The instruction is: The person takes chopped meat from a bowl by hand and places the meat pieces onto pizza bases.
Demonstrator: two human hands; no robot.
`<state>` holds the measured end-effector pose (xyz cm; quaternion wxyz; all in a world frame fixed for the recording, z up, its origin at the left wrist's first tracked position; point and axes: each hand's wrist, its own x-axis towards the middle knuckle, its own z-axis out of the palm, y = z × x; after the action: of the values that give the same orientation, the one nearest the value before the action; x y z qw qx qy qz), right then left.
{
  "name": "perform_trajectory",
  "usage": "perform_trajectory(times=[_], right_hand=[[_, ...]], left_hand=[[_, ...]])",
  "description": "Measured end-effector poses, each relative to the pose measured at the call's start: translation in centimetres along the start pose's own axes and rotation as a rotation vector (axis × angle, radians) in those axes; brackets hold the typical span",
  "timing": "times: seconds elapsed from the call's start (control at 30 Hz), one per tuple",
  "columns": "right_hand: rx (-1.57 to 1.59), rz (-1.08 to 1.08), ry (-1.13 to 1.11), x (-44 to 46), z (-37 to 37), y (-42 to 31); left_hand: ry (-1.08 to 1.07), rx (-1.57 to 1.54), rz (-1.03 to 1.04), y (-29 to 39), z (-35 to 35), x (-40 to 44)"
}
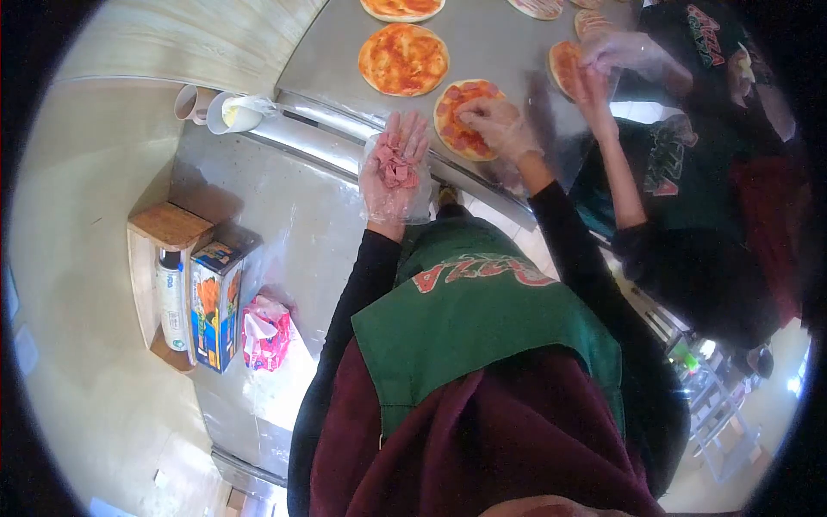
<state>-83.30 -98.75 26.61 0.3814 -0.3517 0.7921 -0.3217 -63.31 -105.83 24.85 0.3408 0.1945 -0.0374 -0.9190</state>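
Observation:
My left hand (388, 194), in a loose clear plastic glove, is palm up with its fingers stretched out. A small heap of pink ham pieces (397, 167) rests on it. My gloved right hand (502, 126) is over a small pizza (459, 102) with red sauce and ham pieces around its edge. The right fingertips are pinched together low at the pizza's surface; whatever they hold is hidden. Beyond it lies a sauced pizza base (404, 59), and another sauced base (401, 7) is cut off by the top edge.
At right, a co-worker's gloved hands (603, 65) work over another pizza (565, 69). More topped bases (538, 7) lie at the top. Left of me stand a white bowl (233, 115), a mug (194, 103), a wooden box (164, 284), a carton (215, 297) and a pink packet (265, 332).

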Motion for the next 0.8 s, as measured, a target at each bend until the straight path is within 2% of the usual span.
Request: perform_trajectory(times=[0.1,0.2,0.3,0.4,0.47,0.53,0.6,0.7,0.8], right_hand=[[-0.247,-0.142,0.034,1.6,1.1,2.2],[-0.243,-0.296,0.185,1.6,1.7,2.8],[-0.205,-0.248,0.172,1.0,0.7,0.7],[0.239,-0.282,0.180,-0.9,0.8,-2.1],[0.250,-0.284,-0.013,-1.6,1.1,-3.0],[0.103,-0.370,-0.068,-2.4,1.4,-3.9],[-0.197,-0.533,0.012,-3.0,1.8,-4.8],[-0.230,-0.612,0.139,-3.1,2.3,-5.4],[-0.127,-0.581,0.141,-3.5,2.2,-5.5]], left_hand=[[-0.005,-0.026,-0.017,-0.3,-0.3,-0.1],[-0.005,-0.026,-0.026,-0.6,-0.1,-0.2],[-0.049,0.017,-0.032,-0.9,0.0,-0.2],[-0.046,0.011,-0.065,-1.2,0.3,-0.1],[0.011,0.009,-0.087,-1.6,0.4,0.1],[0.100,0.032,-0.092,-2.0,0.5,0.4],[0.145,0.058,-0.112,-2.3,0.7,0.5],[0.151,0.085,-0.133,-2.5,0.9,0.8],[0.192,0.153,-0.121,-2.6,1.8,0.7]])
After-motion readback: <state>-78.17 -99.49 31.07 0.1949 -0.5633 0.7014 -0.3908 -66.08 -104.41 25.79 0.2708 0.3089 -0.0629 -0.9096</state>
